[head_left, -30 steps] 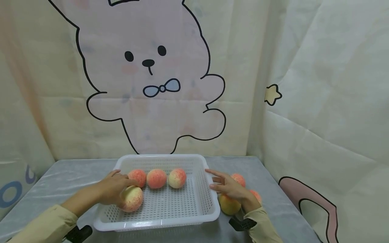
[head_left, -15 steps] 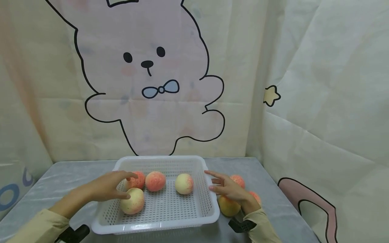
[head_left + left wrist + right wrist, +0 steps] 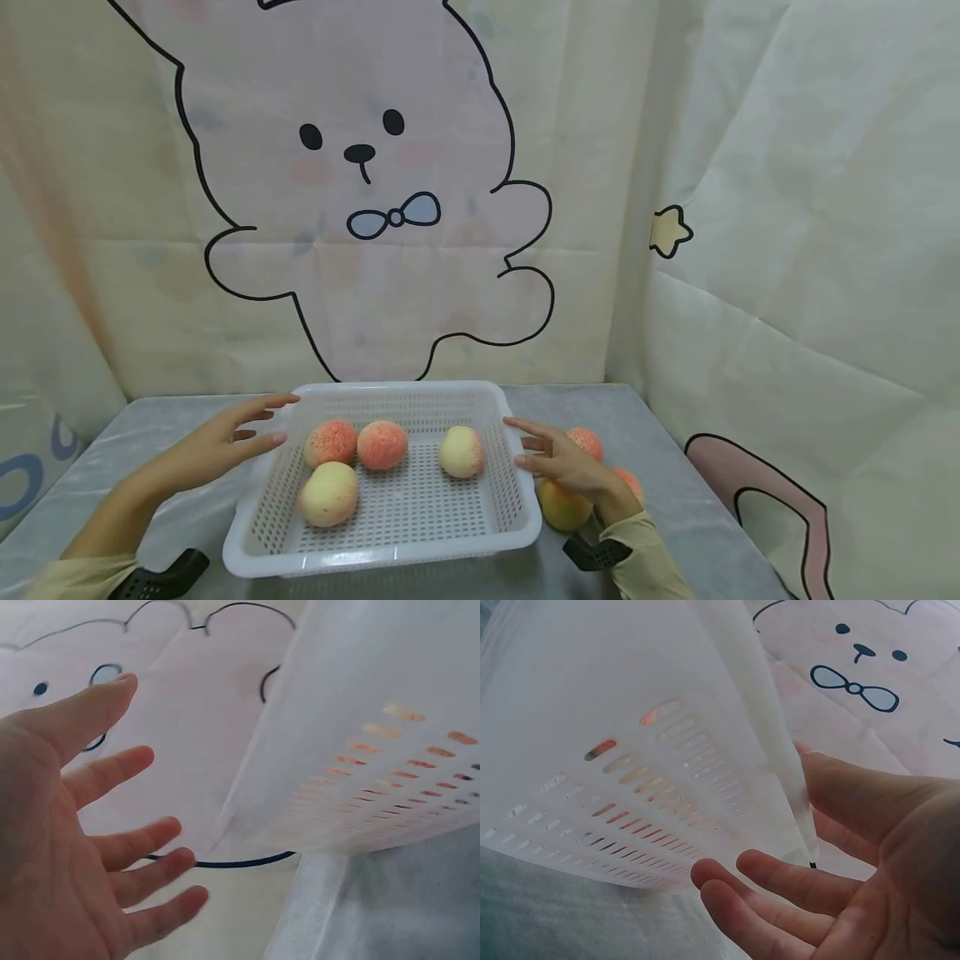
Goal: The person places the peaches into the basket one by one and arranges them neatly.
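Note:
In the head view a white plastic basket [image 3: 420, 525] holds several peaches. Two reddish peaches [image 3: 331, 442] lie side by side toward its back left. A pale yellow peach [image 3: 328, 494] sits in front of them, and another pale peach [image 3: 461, 452] lies apart on the right. My left hand [image 3: 213, 446] is just outside the left rim, fingers spread and holding nothing; the left wrist view shows the palm [image 3: 45, 847] beside the basket wall [image 3: 337, 697]. At the right rim, my right hand [image 3: 566, 460] has loosely extended fingers [image 3: 802, 881] by the wall, touching or nearly touching it.
More peaches [image 3: 564, 506] lie on the grey cloth-covered table [image 3: 690, 517] right of the basket, partly hidden by my right hand and forearm. Behind the table hangs a curtain [image 3: 585, 317] with a cartoon animal, and another curtain closes the right side.
My left hand has let go of the front-left peach and withdrawn leftward out of the basket. The pale peach on the right has rolled rightward. My right hand has stayed in place.

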{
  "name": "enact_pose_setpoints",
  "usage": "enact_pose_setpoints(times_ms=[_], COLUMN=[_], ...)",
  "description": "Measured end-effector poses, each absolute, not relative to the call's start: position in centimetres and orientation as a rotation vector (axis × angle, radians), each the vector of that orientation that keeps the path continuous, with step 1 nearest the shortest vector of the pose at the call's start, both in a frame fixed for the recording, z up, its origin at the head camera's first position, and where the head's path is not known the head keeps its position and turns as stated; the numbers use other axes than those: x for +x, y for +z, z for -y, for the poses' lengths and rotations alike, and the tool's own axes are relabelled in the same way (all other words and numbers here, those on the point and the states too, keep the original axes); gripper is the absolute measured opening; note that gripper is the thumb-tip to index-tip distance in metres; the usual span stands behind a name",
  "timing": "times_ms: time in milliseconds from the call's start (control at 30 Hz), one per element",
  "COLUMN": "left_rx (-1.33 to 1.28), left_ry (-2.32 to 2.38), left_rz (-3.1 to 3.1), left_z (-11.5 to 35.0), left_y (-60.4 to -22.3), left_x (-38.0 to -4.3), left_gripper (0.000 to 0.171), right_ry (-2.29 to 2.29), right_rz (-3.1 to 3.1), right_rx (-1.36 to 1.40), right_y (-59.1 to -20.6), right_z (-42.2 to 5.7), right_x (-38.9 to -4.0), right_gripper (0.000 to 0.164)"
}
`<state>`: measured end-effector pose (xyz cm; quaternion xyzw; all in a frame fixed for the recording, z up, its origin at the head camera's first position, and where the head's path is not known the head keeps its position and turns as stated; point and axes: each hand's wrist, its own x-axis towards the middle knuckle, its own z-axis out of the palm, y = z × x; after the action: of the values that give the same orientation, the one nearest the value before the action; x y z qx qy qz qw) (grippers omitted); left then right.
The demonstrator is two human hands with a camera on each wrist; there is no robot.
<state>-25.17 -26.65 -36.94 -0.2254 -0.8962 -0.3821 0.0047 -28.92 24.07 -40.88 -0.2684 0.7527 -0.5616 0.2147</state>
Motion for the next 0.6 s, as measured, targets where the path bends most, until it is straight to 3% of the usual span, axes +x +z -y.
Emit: enact_pose_setpoints(times_ms=[600], left_rx=[-0.550], left_ry=[-1.742], left_rz=[2.954], left_z=[28.4], left_y=[-40.1], left_x=[-25.9], left_gripper=[0.065], right_ry=[-1.582], right_rz=[-2.097], right_rx=[-0.742], right_y=[-40.9], right_z=[-24.0], right_x=[-28.8], right_gripper=[0.069])
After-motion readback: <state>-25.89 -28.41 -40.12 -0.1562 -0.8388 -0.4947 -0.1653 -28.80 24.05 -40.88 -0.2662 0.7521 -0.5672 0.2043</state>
